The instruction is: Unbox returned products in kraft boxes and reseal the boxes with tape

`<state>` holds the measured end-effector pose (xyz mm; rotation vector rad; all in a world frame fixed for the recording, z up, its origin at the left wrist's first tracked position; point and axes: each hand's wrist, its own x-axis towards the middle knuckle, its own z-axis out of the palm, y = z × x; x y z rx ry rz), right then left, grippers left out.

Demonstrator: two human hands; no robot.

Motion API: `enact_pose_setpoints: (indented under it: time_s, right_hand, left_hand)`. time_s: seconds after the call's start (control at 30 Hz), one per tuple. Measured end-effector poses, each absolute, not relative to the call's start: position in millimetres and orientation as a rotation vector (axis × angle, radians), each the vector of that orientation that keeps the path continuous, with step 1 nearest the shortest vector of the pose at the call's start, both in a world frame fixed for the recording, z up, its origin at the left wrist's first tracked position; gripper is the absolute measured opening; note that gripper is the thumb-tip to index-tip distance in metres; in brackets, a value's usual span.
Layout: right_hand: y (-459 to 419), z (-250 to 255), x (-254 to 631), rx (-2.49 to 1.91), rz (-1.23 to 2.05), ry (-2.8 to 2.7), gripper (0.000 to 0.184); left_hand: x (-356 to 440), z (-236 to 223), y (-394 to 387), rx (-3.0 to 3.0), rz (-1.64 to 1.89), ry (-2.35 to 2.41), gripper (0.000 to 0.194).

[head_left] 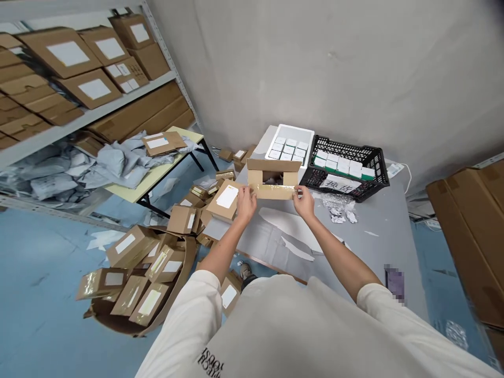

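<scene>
In the head view, the left hand (246,205) and right hand (304,202) pinch opposite ends of the near flap, with shiny tape along it, of an open cardboard carton (275,192) at the grey table (378,252). A labelled carton (221,209) sits just beside the left hand. Beyond stand a white tray (296,135) of small boxes (289,149) and a black plastic crate (377,176) holding green-and-white boxes (343,165).
</scene>
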<state>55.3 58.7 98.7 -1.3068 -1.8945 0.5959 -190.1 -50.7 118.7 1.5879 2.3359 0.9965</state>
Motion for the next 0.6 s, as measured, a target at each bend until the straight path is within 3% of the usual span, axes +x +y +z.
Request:
enact_pose_setpoints:
  time_s: [0.27,0.6]
  right_hand:
    - [55.0,118.4,-65.0,-1.134,0.625,-2.017,0.028]
    - [27.7,99.9,-256.8,-0.905,0.594,-2.281,0.025]
  left_hand:
    - [-292.0,141.0,-90.1,1.495,1.117,2.453,0.026]
    - [-436.9,105.7,-174.8,1.161,1.058,2.683,0.028]
